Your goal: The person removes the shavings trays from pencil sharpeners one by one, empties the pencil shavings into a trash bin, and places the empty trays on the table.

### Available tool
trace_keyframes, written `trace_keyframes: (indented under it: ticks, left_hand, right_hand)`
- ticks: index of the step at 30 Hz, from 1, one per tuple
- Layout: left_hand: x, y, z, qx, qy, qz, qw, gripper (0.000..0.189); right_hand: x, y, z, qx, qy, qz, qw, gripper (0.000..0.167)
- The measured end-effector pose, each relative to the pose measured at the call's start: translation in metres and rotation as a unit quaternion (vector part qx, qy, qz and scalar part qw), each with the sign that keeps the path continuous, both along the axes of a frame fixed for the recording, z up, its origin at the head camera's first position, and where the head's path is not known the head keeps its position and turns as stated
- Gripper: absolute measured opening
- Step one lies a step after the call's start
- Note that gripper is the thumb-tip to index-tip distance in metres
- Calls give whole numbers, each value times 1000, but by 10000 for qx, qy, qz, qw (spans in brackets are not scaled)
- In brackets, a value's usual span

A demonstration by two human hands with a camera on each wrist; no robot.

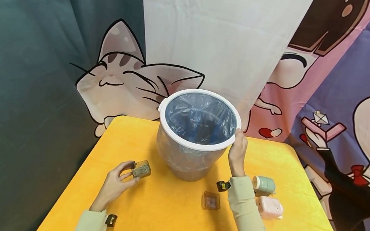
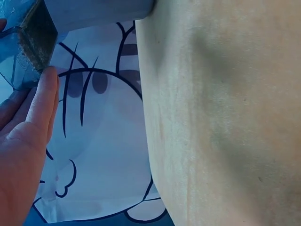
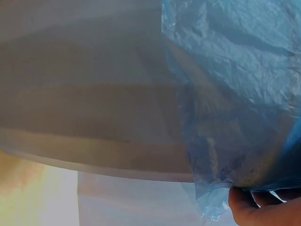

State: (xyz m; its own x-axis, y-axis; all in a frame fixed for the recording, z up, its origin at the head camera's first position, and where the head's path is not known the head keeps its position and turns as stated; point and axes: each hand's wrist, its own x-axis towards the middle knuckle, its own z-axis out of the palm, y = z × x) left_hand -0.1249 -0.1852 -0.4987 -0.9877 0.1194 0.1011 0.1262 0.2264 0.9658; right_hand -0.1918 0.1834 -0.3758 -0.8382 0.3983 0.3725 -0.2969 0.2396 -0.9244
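Observation:
In the head view a translucent waste bin [image 1: 187, 163] with a white rim stands at mid-table, lined with a thin, clear bluish bag [image 1: 201, 113]. My right hand [image 1: 238, 152] grips the rim at its right side; in the right wrist view that hand [image 3: 263, 209] has its thumb at the bag's edge. To the bin's front left, my left hand [image 1: 117, 182] pinches a small clear square box [image 1: 141, 169] between thumb and fingers, apart from the bin. Greyish-green bits fill part of the box. The left wrist view shows the box [image 2: 37, 42] above the fingers.
Near my right forearm lies a small pinkish see-through square tray [image 1: 211, 201]. Right of the forearm are a green-and-white container [image 1: 264, 186] and a pink one [image 1: 269, 207]. A yellow cloth [image 1: 170, 216] covers the table; a cartoon-printed curtain [image 1: 224, 35] hangs behind.

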Motion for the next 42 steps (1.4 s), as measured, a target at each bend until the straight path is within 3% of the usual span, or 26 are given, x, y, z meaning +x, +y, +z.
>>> trace_keyframes:
  ticks: [3, 12, 19, 24, 31, 42]
  left_hand:
    - [-1, -2, 3, -10, 35, 97, 9999, 63]
    - [-4, -6, 10, -108, 40, 217, 9997, 64]
    - [-3, -5, 17, -176, 52, 355, 9992, 66]
    - [-4, -6, 18, -149, 78, 462, 9988, 64]
    - [-5, -7, 18, -129, 9, 540, 9985, 66]
    - [-9, -6, 25, -124, 89, 639, 9978, 67]
  right_hand:
    - [5, -4, 5, 13, -17, -61, 10000, 45]
    - [-13, 9, -17, 76, 114, -126, 9998, 46]
    - [8, -4, 10, 135, 60, -135, 9998, 43]
    - [7, -5, 10, 88, 20, -172, 9998, 41]
    - [-10, 10, -14, 19, -175, 49, 9998, 45]
    - [-15, 11, -18, -10, 210, 76, 9997, 44]
